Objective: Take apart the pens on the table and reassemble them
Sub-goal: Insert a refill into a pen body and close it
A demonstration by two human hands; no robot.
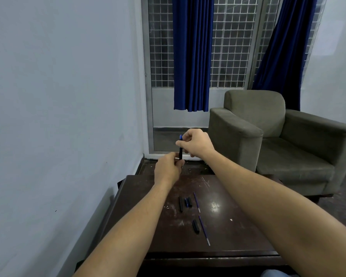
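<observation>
Up over the far edge of the table (238, 232), a black pen (180, 152) is held upright between both hands. Its lower end is pinched by the left hand (167, 169), its blue-tipped upper end by the right hand (197, 144). On the table are laid a barrel (180, 204), short pieces (188, 202) and a refill (197, 202); nearer, a cap (195, 226) beside a second refill (204, 230).

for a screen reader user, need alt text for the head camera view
A black pen with a blue tip is held upright, the left hand at its lower end, the right hand near its top. On the dark table below lie two refills and black pen pieces; an armchair stands beyond.
</observation>
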